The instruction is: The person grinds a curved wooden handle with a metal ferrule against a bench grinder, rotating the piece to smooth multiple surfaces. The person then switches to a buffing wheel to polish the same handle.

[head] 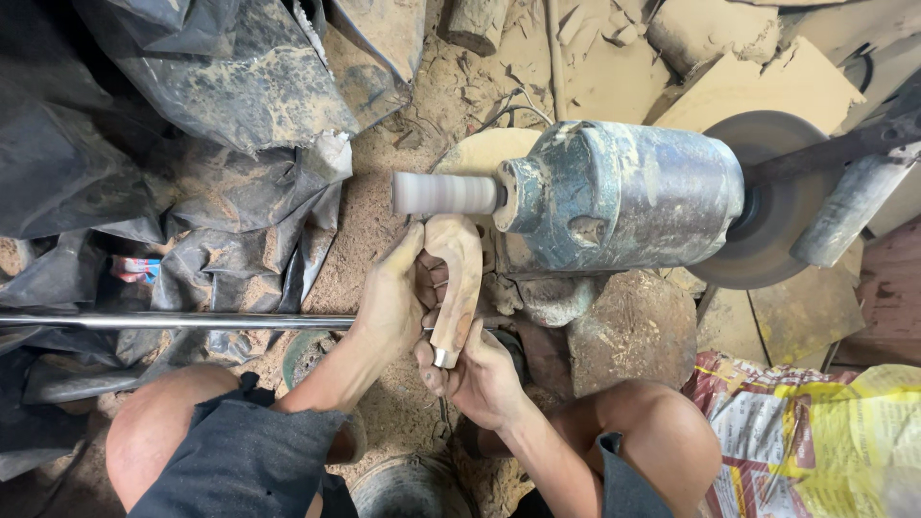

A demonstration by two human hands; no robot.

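Left hand point(393, 297) grips the wooden handle's point(459, 278) curved top; right hand point(480, 379) grips its ferruled lower end, steadying the curve just below the spinning drum point(446, 193).

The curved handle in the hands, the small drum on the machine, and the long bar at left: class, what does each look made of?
Curved handle, held by left hand and right hand: pale bare wood, unvarnished, with a shiny metal-looking ferrule at its lower end. Drum: probably abrasive-covered; matt, grey-banded, blurred. Bar: polished metal, bright reflections.
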